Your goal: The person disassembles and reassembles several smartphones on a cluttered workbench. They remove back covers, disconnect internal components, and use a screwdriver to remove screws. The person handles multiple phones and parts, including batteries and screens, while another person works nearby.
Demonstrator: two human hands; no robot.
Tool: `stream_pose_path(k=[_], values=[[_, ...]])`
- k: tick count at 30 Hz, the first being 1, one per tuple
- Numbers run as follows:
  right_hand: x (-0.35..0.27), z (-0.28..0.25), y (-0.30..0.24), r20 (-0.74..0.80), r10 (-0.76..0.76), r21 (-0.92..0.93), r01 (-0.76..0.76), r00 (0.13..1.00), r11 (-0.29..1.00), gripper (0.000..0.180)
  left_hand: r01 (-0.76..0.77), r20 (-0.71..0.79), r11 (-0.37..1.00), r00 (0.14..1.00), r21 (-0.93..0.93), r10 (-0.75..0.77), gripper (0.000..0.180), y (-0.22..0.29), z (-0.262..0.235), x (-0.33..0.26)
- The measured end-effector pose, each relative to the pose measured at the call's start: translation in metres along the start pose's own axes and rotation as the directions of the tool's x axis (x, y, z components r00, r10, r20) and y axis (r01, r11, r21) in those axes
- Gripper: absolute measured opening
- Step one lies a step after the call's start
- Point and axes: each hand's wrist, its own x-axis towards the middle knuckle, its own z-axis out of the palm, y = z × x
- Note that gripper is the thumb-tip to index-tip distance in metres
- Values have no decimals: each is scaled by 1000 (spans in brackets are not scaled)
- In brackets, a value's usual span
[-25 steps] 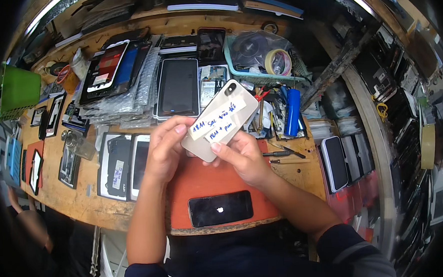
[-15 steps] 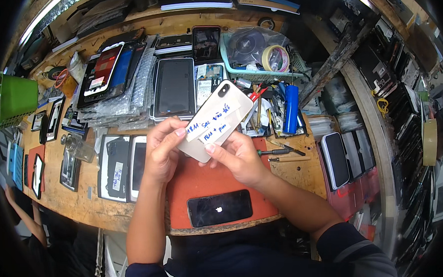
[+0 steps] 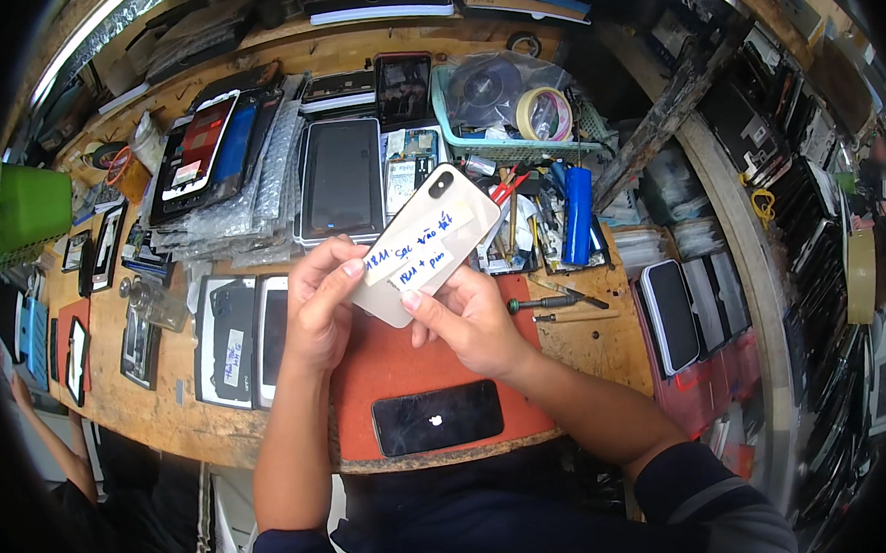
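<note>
the held phone [image 3: 423, 245] is beyond another phone [image 3: 462, 416] lying on the mat [image 3: 397, 363], with a basket [image 3: 517, 155] farther behind.

We held a pale gold phone [image 3: 461, 196] between our left hand [image 3: 321, 308] and right hand [image 3: 473, 322], its back turned toward us. It slanted from lower left to upper right, with the dark oblong camera block [image 3: 441, 184] near its raised upper corner. A pale label [image 3: 411, 245] with two rows of blue handwriting ran lengthwise across the back.
</note>
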Motion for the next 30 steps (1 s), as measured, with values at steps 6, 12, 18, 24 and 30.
stream_pose_path(k=[6, 12, 18, 24, 30], values=[[0, 0, 1, -4, -23, -44, 22, 1000, 999, 21, 30, -11, 1000, 999, 5, -30, 16, -1, -1, 0], [0, 2, 1, -10, -39, -50, 38, 999, 998, 24, 35, -38, 999, 999, -6, -35, 17, -2, 0, 0], [-1, 2, 1, -17, -35, -94, 34, 999, 995, 23, 18, -37, 1000, 999, 4, -18, 16, -1, 1, 0], [-2, 3, 1, -12, -47, -120, 45, 999, 992, 22, 15, -30, 1000, 999, 6, -15, 16, 0, 2, -1], [-2, 0, 0, 10, -58, -91, 59, 998, 994, 24, 19, -37, 999, 999, 30, -18, 15, 1, 3, -1]])
